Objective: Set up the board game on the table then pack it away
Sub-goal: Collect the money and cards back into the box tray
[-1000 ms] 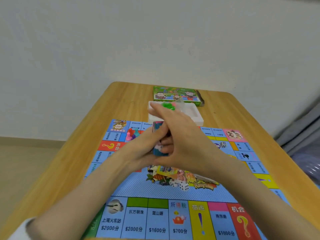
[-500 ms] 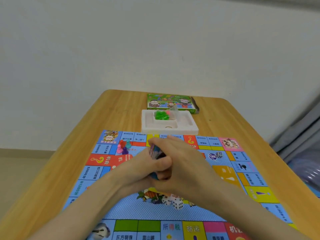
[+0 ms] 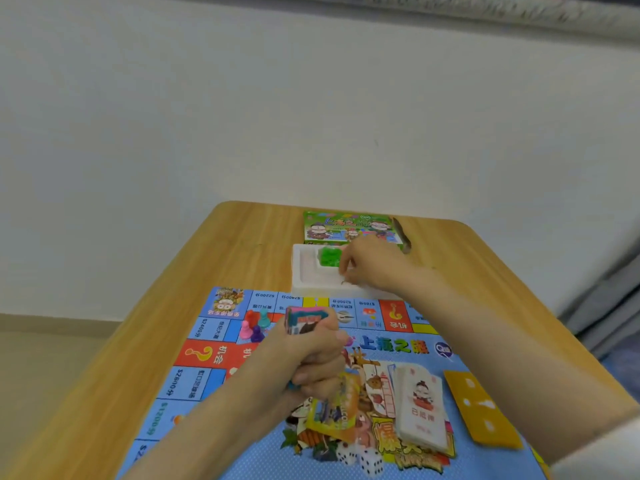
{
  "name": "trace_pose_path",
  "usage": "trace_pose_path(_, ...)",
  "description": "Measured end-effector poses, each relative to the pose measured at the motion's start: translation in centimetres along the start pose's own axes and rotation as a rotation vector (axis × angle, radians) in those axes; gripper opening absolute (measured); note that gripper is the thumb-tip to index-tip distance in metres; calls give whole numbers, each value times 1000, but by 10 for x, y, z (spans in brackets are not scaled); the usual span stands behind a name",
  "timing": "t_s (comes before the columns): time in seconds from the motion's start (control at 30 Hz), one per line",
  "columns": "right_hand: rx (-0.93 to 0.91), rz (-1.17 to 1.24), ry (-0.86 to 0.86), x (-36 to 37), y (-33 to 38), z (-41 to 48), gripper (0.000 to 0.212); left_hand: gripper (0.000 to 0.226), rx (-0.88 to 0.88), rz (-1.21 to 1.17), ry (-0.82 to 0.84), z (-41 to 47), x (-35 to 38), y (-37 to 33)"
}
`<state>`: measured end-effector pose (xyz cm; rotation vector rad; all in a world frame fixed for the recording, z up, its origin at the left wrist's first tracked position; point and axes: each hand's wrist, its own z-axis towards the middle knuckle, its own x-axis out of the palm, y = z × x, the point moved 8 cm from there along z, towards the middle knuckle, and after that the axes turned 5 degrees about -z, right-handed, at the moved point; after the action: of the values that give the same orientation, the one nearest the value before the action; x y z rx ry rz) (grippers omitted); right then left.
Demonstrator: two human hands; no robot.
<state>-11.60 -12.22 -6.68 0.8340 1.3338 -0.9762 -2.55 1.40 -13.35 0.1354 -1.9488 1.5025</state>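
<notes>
on the far left of the game board [image 3: 180, 386], which lies flat on the wooden table [image 3: 242, 237], four coloured pawns [image 3: 255, 327] stand clustered near the far corner square. just right of them the left hand [image 3: 311, 362] is raised over the board, fingers wrapped tight round a small stack of cards [image 3: 304, 320] held on end. beyond it the white tray [image 3: 301, 271] sits at the board's far edge, with green pieces [image 3: 327, 256] heaped in one compartment and the box lid [image 3: 346, 226] behind. the right hand [image 3: 372, 261] reaches into the tray beside the green heap, fingertips curled down; blur hides whether they pinch anything. further right, a white deck [image 3: 420, 410] and a yellow card [image 3: 481, 410] lie on the board, two dice [image 3: 370, 462] in front. this looks like the laying-out step, with the tray being emptied. next, i judge, the right hand needs a firm pinch on whatever it is after in the tray, while the held stack wants a flat spot on the board, clear of the pawns.
</notes>
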Motion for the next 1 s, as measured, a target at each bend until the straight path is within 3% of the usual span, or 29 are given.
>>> trace_pose_path(0.13, -63, -179, 0, 2, 11, 9, 21, 38, 38, 44, 41, -8, 15, -11)
trace_pose_path(0.27, -114, -277, 13, 4, 17, 12, 19, 33, 22, -29, 110, -18, 29, -22)
trace_pose_path(0.47, -214, -219, 31, 4, 19, 15, 13, 37, 21, -35, 79, -18, 26, -23)
trace_pose_path(0.57, -178, -26, -17, -10, 11, 11, 10, 42, 30, -29, 21, -15, 19, -23)
trace_pose_path(0.67, -88, 328, -102, -35, 7, -12, 15, 29, 64, -39, -33, -13, 13, -28)
trace_pose_path(0.77, 24, 701, -66, -45, 18, -60, 18, 19, 84, -32, -70, -13, 9, -29)
trace_pose_path(0.93, 129, 1092, -15, -33, 38, -135, 9, 39, 31, 111, -28, -18, 24, -20)
trace_pose_path(1.0, 169, 1184, -50, -30, 38, -148, 12, 36, 17, 174, 2, -19, 30, -16)
